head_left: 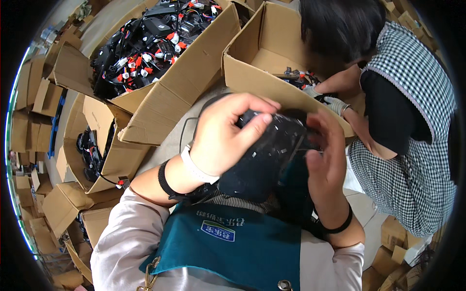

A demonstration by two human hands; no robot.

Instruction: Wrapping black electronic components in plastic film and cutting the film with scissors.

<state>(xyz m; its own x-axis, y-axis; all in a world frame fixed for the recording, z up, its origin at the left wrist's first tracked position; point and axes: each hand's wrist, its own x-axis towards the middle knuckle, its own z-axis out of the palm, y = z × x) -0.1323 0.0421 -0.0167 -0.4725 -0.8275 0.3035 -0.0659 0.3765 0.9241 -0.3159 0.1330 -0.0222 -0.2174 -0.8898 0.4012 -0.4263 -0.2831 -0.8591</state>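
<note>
Gently steady the bag between fingertips.
Left hand seems to pinch its edge; right hand curves loosely, ungripping, alongside.

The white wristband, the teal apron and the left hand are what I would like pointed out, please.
White wristband (194, 167): head view, middle of its strip.
Teal apron (266, 245): head view, plain front cloth.
Left hand (221, 130): head view, its back.

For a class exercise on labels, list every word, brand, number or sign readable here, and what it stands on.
Teal apron: white characters and a blue badge, readable, but I won't copy the wording.
Black item, centre: white marks, too blurred to read.
Cardboard box, lower right: faint print, too small to read.
</note>
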